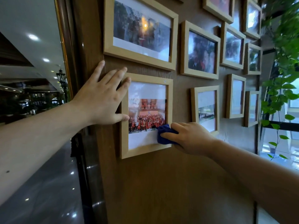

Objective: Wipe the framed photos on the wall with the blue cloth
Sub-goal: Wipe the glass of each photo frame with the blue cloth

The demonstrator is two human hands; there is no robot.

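Note:
A light wooden framed photo (146,115) of a crowd in red hangs low on the brown wall. My left hand (103,96) lies flat with fingers spread on the frame's left edge and the wall beside it. My right hand (187,136) presses a bunched blue cloth (165,134) against the glass at the frame's lower right corner. Several more framed photos hang above and to the right, among them a large one (140,29) directly above and one (200,50) to its right.
A dark wooden pillar (77,46) borders the wall on the left, with a glossy floor (48,191) beyond. Green trailing plants (283,62) hang in front of a window at the right edge. Bare brown wall (169,183) lies below the frames.

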